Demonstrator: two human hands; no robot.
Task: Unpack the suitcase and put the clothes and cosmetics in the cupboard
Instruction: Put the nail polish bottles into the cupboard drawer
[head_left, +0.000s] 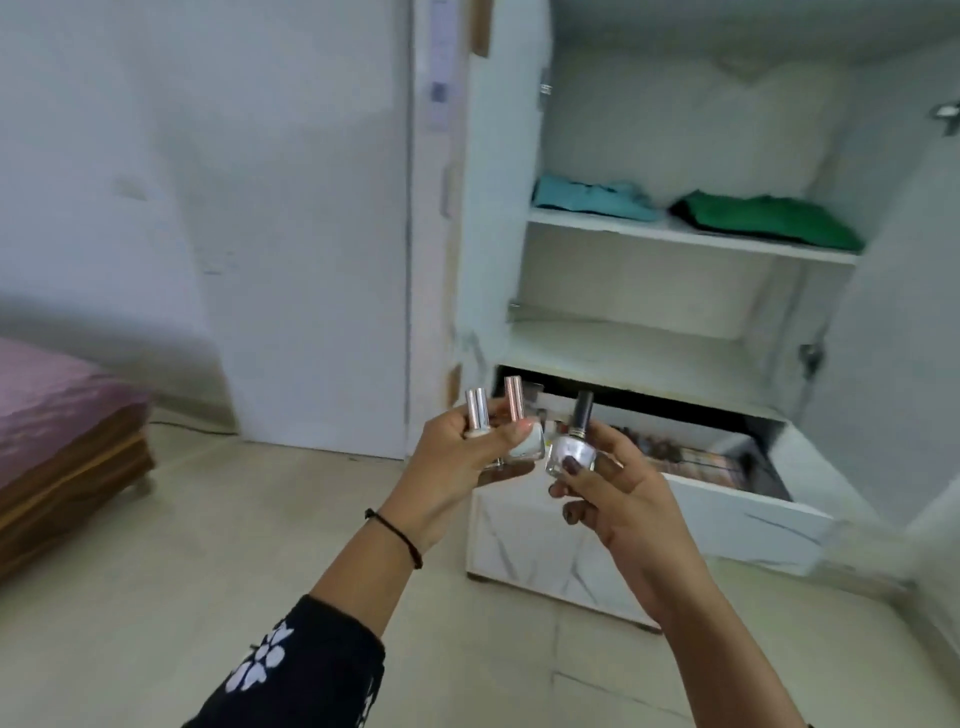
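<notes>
The open cupboard stands beyond both hands, its shelves rising above them. Its pulled-out drawer lies just behind and below the grip, holding blurred small items that look like cosmetics. On the upper shelf, high above the hands, sit a green folded garment and a turquoise folded garment to its left.

The left hand has fingers and thumb curled round a pair of pale bottles, and the right hand pinches a black-capped bottle just beside them. The three bottles are held upright in the air in front of the drawer, nearly touching.

The step looks like setting these bottles into the drawer. It should go best one hand at a time. Lower the right hand's single bottle forward into a free spot, stand it on its base and let go only once it is steady. Then take the pair apart so they do not knock together.

They read as nail polish, with squat glass bodies. The pair is milky white, one cap silver and one rose-gold. The third is a silvery lilac.
</notes>
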